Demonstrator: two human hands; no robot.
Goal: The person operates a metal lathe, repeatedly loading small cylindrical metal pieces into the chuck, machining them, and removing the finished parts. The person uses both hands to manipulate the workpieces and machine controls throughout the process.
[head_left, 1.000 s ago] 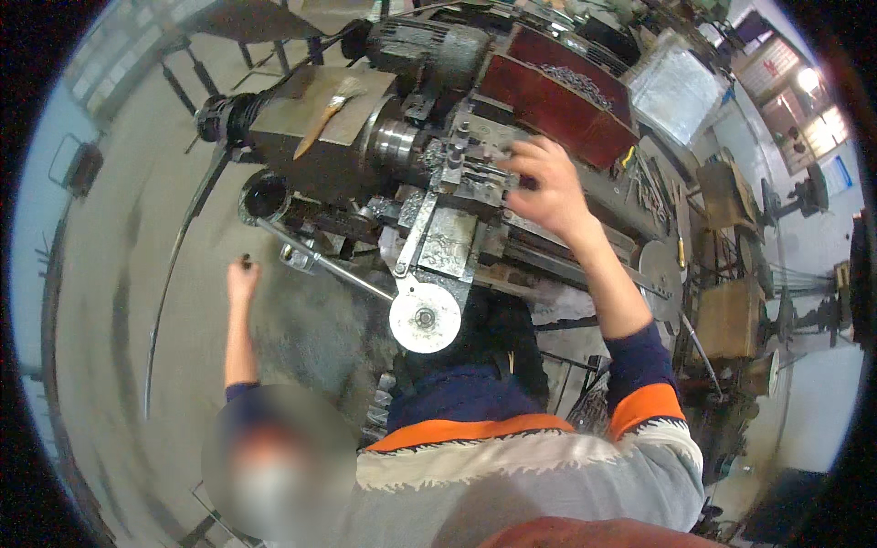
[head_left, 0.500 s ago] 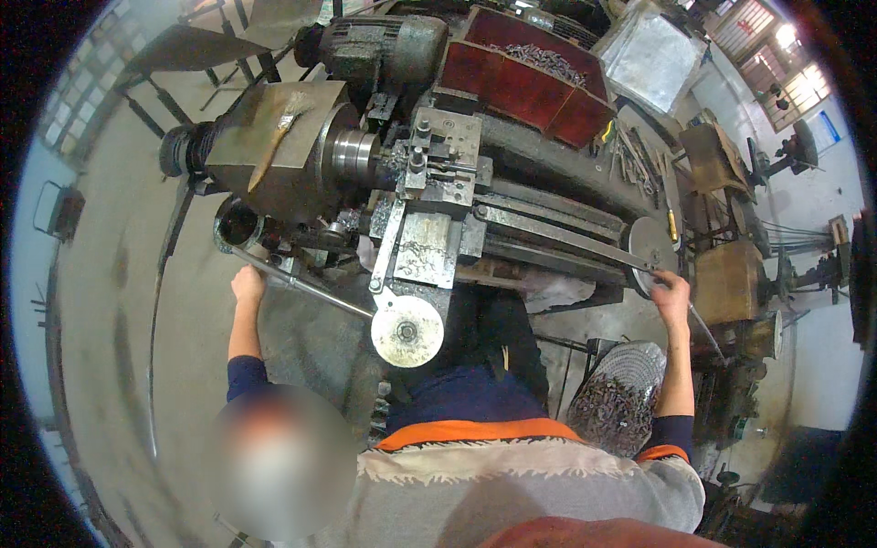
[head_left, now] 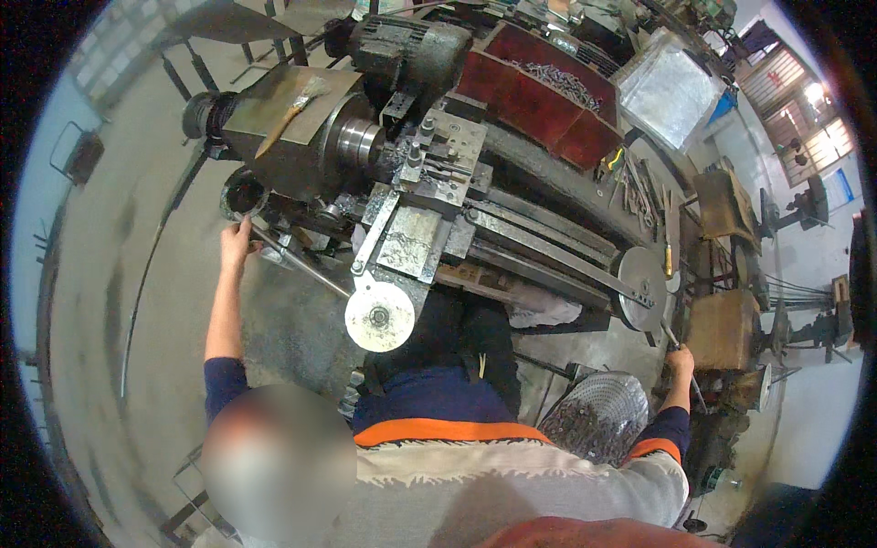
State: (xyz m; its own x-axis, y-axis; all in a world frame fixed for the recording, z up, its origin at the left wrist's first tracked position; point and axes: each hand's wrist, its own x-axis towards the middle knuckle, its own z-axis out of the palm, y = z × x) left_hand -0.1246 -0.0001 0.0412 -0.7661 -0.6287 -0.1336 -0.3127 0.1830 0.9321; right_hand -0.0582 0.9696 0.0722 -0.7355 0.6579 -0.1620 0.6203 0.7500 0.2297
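A small metal lathe fills the middle, with its steel chuck [head_left: 356, 142] beside the tool post [head_left: 429, 155]. My left hand [head_left: 235, 245] is closed at the upper left end of a long metal rod [head_left: 306, 265], next to a round dark cup-like opening [head_left: 244, 194]. That rod runs toward a pale round disc [head_left: 379, 315] in front of the carriage. At the right, my right hand [head_left: 679, 359] wraps round a thin lever [head_left: 670, 334] below the grey disc [head_left: 642, 288]. A flat metal bar [head_left: 557, 251] links this disc to the carriage.
A wooden-handled brush [head_left: 290, 119] lies on the headstock. Behind the lathe are an electric motor [head_left: 411, 55], a red bin [head_left: 521, 96] of small metal parts and several hand tools [head_left: 639, 187]. A basket [head_left: 594, 416] of dark parts stands near my right arm.
My left hand has moved up to the rod's end. My right hand has moved down, away from the grey disc's edge, along with the lever. The view has shifted and tilted slightly.
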